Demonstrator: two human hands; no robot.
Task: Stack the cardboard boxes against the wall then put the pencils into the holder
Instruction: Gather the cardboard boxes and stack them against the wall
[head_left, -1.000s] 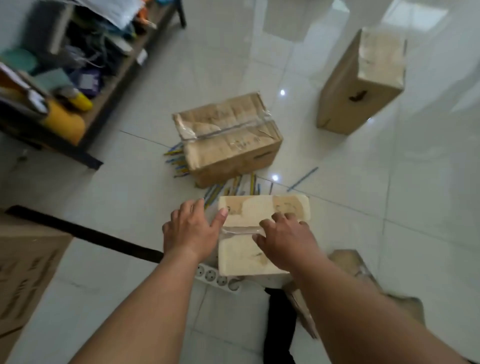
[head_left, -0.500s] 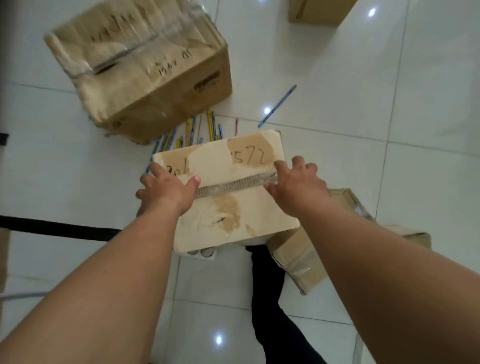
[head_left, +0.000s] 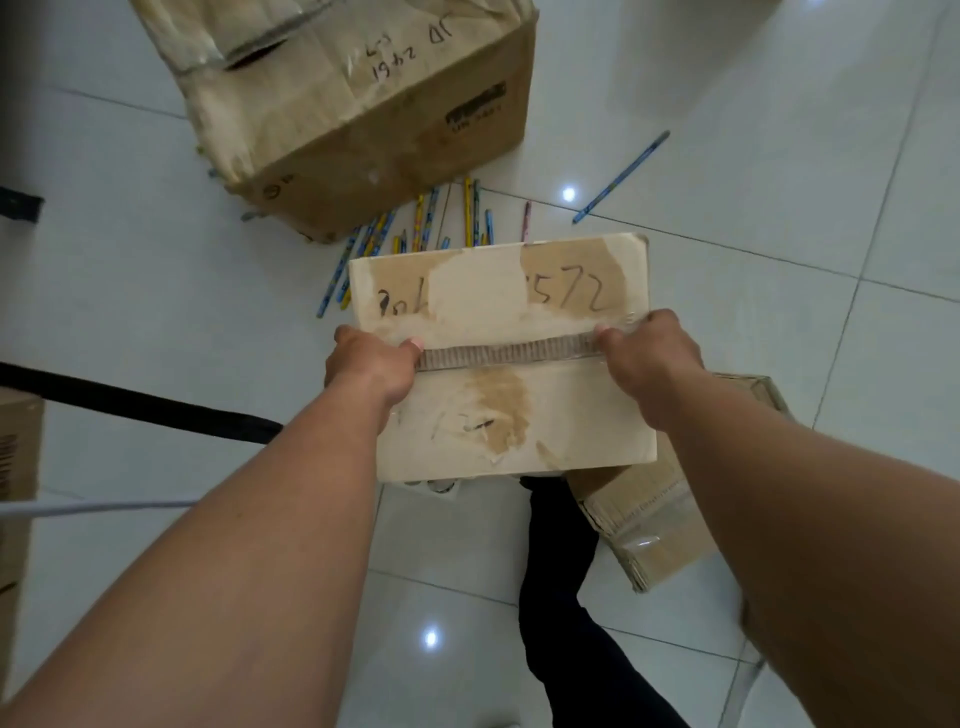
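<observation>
Holding a flat cardboard box (head_left: 498, 358) over the floor (head_left: 753, 322), my left hand (head_left: 371, 366) and right hand (head_left: 647, 358) clamp its left and right ends, its long axis running left to right. Handwritten "572" shows on its far-right part. Pencils (head_left: 423, 223) lie scattered beyond it, beside a bigger box (head_left: 363, 104).

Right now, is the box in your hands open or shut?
Shut: the box has both top flaps folded flat, meeting at the middle seam.

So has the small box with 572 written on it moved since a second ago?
Yes. The small box, held between left hand and right hand, has come up off the floor, covering more of the pencils.
</observation>
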